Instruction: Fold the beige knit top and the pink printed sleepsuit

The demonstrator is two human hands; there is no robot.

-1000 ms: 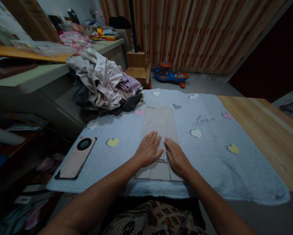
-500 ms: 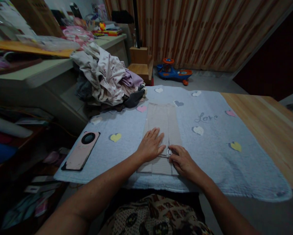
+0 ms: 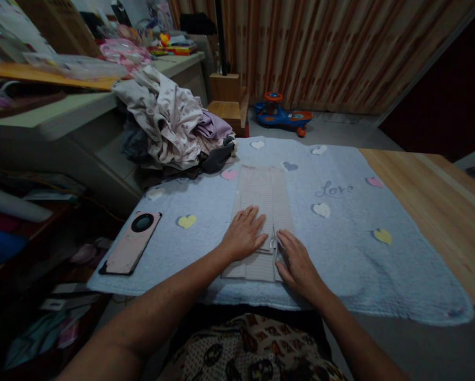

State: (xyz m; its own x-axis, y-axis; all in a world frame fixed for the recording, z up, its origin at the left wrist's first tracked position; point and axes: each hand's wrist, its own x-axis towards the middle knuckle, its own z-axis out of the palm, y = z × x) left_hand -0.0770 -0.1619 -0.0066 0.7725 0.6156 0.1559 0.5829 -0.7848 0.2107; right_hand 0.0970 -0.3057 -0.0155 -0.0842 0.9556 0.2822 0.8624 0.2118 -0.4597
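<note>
A beige ribbed garment point(image 3: 261, 196) lies folded into a long narrow strip on a light blue blanket point(image 3: 340, 248) with coloured hearts. My left hand point(image 3: 243, 233) rests flat on the near part of the garment, fingers stretched out. My right hand point(image 3: 297, 262) lies just to its right on the garment's right edge, fingers extended and together, their tips by a small fold near the middle seam. Neither hand holds anything.
A pile of crumpled clothes point(image 3: 174, 127) sits at the blanket's far left corner. A phone in a pink case point(image 3: 131, 242) lies on the blanket's near left. Bare wooden tabletop point(image 3: 439, 201) lies to the right. A cluttered counter point(image 3: 63, 106) stands left; a toy car point(image 3: 281, 114) is on the floor beyond.
My right hand has shifted slightly toward me and to the right edge of the garment, from a pinch at the seam to lying flat. My left hand has stayed put.
</note>
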